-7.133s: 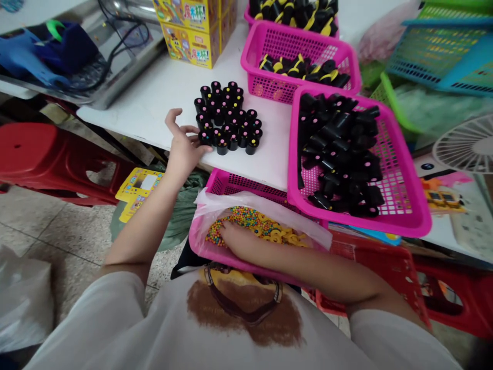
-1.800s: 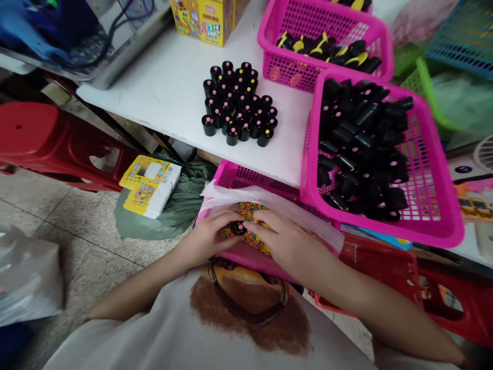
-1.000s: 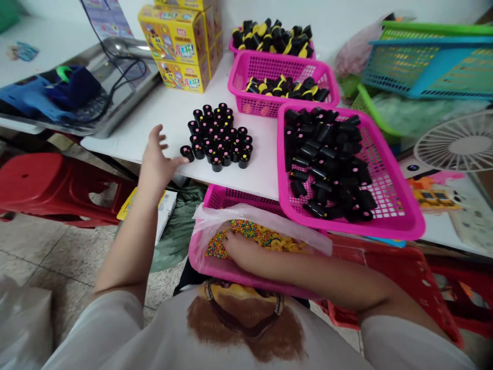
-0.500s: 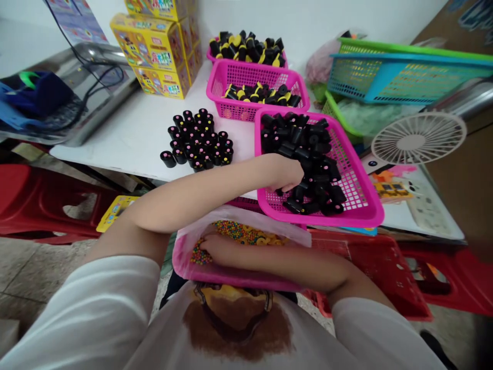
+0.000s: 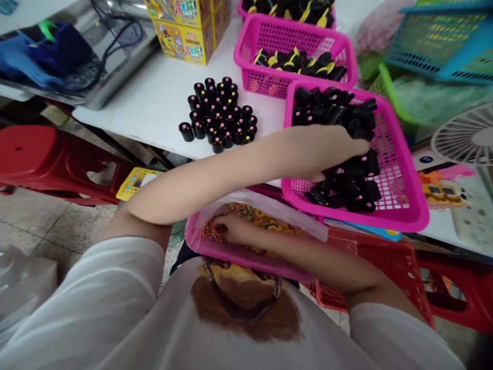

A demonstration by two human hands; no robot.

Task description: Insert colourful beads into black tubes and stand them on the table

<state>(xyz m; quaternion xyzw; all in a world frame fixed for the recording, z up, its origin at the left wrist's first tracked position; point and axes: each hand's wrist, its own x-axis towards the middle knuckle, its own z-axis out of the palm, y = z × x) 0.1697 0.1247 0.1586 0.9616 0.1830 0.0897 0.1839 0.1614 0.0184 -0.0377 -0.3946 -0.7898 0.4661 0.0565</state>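
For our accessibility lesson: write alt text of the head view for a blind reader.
A person's left hand reaches into a pink basket of black tubes, while the right hand rests among coloured beads in a lap basket. Upright tubes cluster on the white table.

Wearer in a white short-sleeved T-shirt (image 5: 127,318)
A brown and yellow rounded print (image 5: 246,303) with a dark outlined band covered its chest; the loose white sleeves (image 5: 123,277) ended above the elbows, and the left hand (image 5: 331,149) and right hand (image 5: 231,234) were bare
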